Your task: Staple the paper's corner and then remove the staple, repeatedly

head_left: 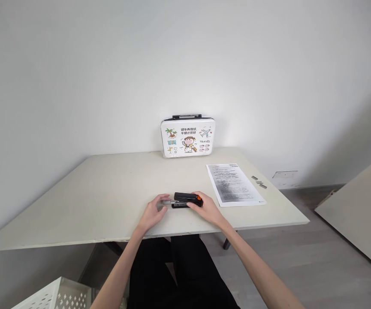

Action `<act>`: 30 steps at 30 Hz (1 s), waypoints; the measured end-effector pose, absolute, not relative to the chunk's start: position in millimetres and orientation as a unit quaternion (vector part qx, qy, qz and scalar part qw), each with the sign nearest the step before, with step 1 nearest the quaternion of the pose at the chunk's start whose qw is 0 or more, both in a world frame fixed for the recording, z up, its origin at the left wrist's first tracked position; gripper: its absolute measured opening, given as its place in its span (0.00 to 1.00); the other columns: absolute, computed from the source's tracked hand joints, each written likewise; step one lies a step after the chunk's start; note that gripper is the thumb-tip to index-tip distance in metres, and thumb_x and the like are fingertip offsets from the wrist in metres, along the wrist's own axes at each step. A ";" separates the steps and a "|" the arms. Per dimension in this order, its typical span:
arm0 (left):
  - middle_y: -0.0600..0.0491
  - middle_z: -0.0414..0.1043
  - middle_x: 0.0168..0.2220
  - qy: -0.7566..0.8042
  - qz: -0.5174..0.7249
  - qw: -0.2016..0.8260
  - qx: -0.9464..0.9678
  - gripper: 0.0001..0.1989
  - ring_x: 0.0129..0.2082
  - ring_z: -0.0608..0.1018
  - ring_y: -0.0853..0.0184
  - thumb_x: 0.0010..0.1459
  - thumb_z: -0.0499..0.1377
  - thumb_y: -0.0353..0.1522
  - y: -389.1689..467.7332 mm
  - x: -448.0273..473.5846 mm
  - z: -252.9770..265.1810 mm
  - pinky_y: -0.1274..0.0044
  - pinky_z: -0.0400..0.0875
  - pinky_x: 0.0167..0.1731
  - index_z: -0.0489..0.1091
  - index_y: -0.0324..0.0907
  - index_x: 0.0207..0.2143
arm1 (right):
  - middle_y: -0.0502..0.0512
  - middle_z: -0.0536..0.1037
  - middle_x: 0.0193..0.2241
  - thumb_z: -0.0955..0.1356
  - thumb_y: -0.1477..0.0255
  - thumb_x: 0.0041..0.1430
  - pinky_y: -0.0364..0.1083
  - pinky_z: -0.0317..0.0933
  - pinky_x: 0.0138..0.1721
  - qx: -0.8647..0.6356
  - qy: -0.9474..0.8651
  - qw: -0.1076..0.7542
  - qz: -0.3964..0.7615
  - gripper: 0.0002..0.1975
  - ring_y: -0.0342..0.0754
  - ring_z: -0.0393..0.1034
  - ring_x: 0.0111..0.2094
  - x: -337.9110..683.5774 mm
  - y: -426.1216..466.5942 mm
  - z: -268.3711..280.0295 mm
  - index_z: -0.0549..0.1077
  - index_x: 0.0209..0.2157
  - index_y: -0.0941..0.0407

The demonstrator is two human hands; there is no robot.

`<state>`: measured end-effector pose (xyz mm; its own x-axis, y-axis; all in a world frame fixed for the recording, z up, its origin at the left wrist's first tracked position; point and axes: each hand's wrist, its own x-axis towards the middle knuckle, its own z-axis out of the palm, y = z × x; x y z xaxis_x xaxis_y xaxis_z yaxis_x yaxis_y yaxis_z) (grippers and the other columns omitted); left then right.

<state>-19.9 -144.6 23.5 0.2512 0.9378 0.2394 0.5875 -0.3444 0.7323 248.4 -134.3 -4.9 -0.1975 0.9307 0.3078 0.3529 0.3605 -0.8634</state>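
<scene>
Head view: black stapler [185, 197] on the table [121, 180], near side, centre. Right hand [209, 210] grasps its right end. Left hand [152, 214] curved about the metal slide [167, 202] jutting from the left end; cannot tell if gripping. Printed sheet [235, 186] to the right, staple strips [263, 186] beyond. Picture-covered case [188, 137] upright at far edge.

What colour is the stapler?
The stapler is mostly black, with an orange part; the head view shows it.
</scene>
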 end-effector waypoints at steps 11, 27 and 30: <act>0.46 0.76 0.57 0.520 0.504 0.434 0.535 0.15 0.61 0.75 0.57 0.68 0.58 0.42 -145.8 -15.5 24.6 0.64 0.64 0.65 0.73 0.44 0.50 | 0.57 0.80 0.43 0.70 0.70 0.65 0.56 0.70 0.47 -0.422 -0.757 0.459 0.196 0.09 0.56 0.74 0.45 247.8 -144.8 -1.1 0.74 0.47 0.51; 0.43 0.82 0.37 0.380 0.539 0.747 0.084 0.15 0.37 0.84 0.60 0.68 0.49 0.25 -156.3 6.6 52.9 0.71 0.77 0.42 0.73 0.31 0.50 | 0.54 0.83 0.50 0.68 0.81 0.68 0.49 0.66 0.47 -0.238 -0.824 0.467 -0.214 0.13 0.50 0.73 0.56 235.1 -183.9 51.2 0.78 0.48 0.51; 0.42 0.81 0.37 0.364 0.543 0.752 0.082 0.15 0.38 0.84 0.59 0.68 0.49 0.24 -157.1 7.6 53.2 0.70 0.77 0.44 0.73 0.30 0.50 | 0.52 0.84 0.50 0.69 0.81 0.68 0.48 0.64 0.45 -0.243 -0.822 0.466 -0.220 0.13 0.49 0.73 0.56 235.1 -186.0 48.6 0.79 0.47 0.50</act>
<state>7.6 -157.1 53.2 0.1445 0.8766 -0.4590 -0.7573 0.3965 0.5189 235.1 -186.0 48.6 -0.4471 0.1947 0.8730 0.6053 0.7845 0.1351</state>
